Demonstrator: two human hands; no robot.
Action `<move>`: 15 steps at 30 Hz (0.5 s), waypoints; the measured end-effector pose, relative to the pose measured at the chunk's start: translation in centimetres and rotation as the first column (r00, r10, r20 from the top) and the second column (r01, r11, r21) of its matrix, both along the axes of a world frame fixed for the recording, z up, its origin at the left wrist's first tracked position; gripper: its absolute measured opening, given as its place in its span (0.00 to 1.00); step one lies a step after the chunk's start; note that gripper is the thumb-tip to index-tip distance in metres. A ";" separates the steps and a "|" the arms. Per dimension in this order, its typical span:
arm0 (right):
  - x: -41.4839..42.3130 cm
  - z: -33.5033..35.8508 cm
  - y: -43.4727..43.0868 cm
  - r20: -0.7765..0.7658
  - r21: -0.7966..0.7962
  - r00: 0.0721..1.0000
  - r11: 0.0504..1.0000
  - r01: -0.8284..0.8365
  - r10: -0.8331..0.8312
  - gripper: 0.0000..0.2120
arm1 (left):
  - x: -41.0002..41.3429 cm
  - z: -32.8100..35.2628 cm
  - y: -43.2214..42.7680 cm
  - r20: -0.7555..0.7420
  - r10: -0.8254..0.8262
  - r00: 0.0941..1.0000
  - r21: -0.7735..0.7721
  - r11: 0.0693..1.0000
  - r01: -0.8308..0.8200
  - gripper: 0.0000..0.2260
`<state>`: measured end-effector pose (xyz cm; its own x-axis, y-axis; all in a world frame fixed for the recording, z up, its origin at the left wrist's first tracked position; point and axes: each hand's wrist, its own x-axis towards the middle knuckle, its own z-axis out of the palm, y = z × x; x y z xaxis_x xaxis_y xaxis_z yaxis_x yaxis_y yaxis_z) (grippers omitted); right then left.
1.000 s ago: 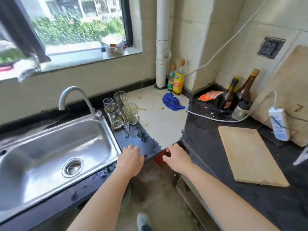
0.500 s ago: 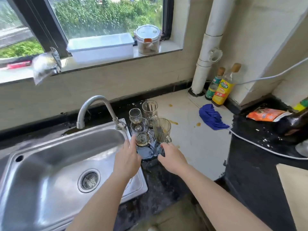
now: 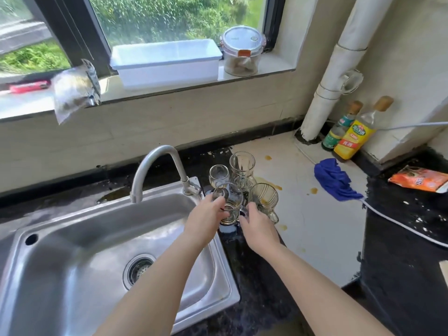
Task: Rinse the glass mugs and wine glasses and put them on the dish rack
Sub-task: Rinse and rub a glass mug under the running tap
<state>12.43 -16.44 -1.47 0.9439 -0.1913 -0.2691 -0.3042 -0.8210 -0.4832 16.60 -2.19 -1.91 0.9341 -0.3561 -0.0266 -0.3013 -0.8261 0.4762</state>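
Observation:
Several glasses stand in a cluster on the wet counter just right of the sink. At the back are a small wine glass point(image 3: 219, 174) and a tall glass mug point(image 3: 242, 166). In front are a glass mug point(image 3: 230, 202) and a ribbed glass mug point(image 3: 265, 197). My left hand point(image 3: 206, 220) grips the front left mug from its left side. My right hand point(image 3: 258, 229) reaches in from the right, its fingertips curled at that mug's handle.
A steel sink point(image 3: 72, 263) with a curved faucet point(image 3: 157, 163) lies to the left. On the windowsill sit a white plastic tub point(image 3: 167, 61) and a lidded jar point(image 3: 242, 52). Right of the glasses lie a blue cloth point(image 3: 334, 181), two bottles point(image 3: 351, 134), a white cable point(image 3: 400, 221) and an orange packet point(image 3: 419, 181).
Both hands left the counter's front edge and moved forward to the glasses. My left hand closed round the front left mug, and my right hand came in to its handle.

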 end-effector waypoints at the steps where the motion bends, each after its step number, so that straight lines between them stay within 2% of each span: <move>1: 0.0 0.1 0.1 0.004 -0.001 1.000 1.000 -0.002 0.002 0.09 | -0.1 -0.1 0.4 0.011 -0.019 1.000 -0.039 0.999 0.019 0.10; 6: -0.5 1.1 1.5 0.047 -0.022 0.992 0.993 -0.115 0.116 0.09 | -2.3 -0.2 3.6 0.076 -0.008 0.997 -0.284 0.958 0.030 0.08; 9: -1.2 2.1 3.2 0.108 0.002 0.982 0.987 -0.159 0.158 0.09 | -3.8 0.3 6.3 0.053 0.067 0.996 -0.426 0.904 -0.038 0.09; 11: -1.5 2.8 4.6 0.125 0.040 0.974 0.980 -0.197 0.190 0.09 | -4.3 0.5 8.5 -0.046 0.120 0.992 -0.487 0.864 -0.127 0.22; 13: -1.2 3.3 6.2 0.134 0.055 0.956 0.961 -0.271 0.261 0.09 | -4.2 0.3 10.7 -0.201 0.132 0.971 -0.468 0.858 -0.214 0.34; 15: -0.6 3.5 7.9 0.111 0.093 0.938 0.936 -0.338 0.328 0.10 | -3.8 -0.4 12.7 -0.332 0.107 0.937 -0.452 0.854 -0.257 0.35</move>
